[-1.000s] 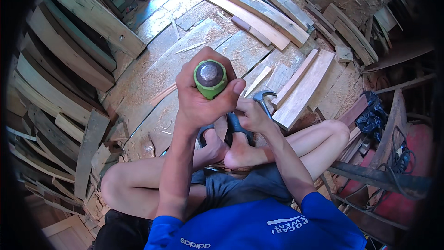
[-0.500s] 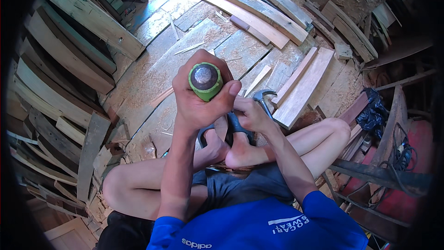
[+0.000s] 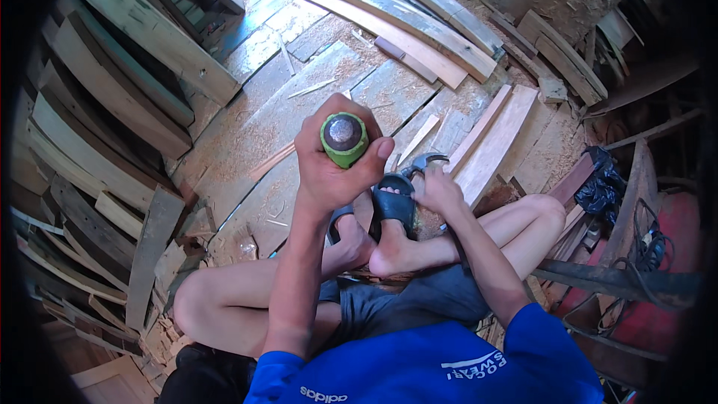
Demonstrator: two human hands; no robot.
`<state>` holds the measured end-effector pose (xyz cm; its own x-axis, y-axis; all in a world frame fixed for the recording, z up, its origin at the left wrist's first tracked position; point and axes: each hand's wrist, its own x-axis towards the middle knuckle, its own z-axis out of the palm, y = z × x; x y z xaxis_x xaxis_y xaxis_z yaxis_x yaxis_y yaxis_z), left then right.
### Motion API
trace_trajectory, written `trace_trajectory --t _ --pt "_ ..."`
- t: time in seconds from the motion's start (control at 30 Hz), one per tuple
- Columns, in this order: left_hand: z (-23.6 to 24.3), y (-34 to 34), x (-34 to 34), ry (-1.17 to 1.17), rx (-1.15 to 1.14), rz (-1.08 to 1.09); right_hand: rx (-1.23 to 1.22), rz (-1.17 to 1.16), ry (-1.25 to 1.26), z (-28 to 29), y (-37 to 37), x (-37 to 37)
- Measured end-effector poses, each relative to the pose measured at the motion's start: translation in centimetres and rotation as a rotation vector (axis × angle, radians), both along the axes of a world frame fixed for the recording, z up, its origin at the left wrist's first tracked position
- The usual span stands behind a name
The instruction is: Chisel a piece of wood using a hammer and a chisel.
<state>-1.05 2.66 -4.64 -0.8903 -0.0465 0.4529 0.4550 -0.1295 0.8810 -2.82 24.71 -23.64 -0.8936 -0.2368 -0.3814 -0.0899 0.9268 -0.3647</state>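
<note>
My left hand [image 3: 329, 172] is wrapped round a chisel [image 3: 345, 140], held upright with its green handle and round metal butt end toward me. Its blade is hidden under my fist. To the right and a little lower, my right hand [image 3: 440, 191] is closed on a claw hammer [image 3: 428, 160]. The hammer's curved metal head shows just beyond my fingers, apart from the chisel; most of its handle is covered by my hand and forearm. Beneath my hands, my feet in dark sandals [image 3: 394, 202] flank a brownish piece of wood [image 3: 364, 211], mostly hidden.
Curved planks [image 3: 112, 78] are stacked along the left. Long boards [image 3: 407, 22] lie at the far side, and two pale boards [image 3: 497, 138] lie right of the hammer. Shavings and wood slivers [image 3: 419, 138] litter the plank floor. A black plastic bag [image 3: 600, 183] and a cable [image 3: 651, 247] are at right.
My right hand has swung to the right with the hammer, away from the chisel. My left hand with the chisel has shifted slightly right and nearer to me. The view has tilted a little.
</note>
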Motion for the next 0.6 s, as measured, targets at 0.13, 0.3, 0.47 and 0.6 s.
trace_trajectory --t 0.13,0.3,0.47,0.6 --pt "-0.1 0.0 0.1 0.011 0.016 -0.011 0.091 -0.042 -0.183 -3.2 1.7 1.3" --pt "0.1 -0.4 0.1 0.062 0.047 -0.028 -0.17 -0.162 -0.274 -2.0 3.8 -0.4" --pt "0.2 -0.4 0.2 -0.012 -0.031 0.023 -0.522 -0.119 0.142 11.7 4.0 -3.3" --pt "0.4 -0.1 0.2 -0.01 -0.054 0.063 -0.563 0.074 0.523 26.1 3.0 -3.6"
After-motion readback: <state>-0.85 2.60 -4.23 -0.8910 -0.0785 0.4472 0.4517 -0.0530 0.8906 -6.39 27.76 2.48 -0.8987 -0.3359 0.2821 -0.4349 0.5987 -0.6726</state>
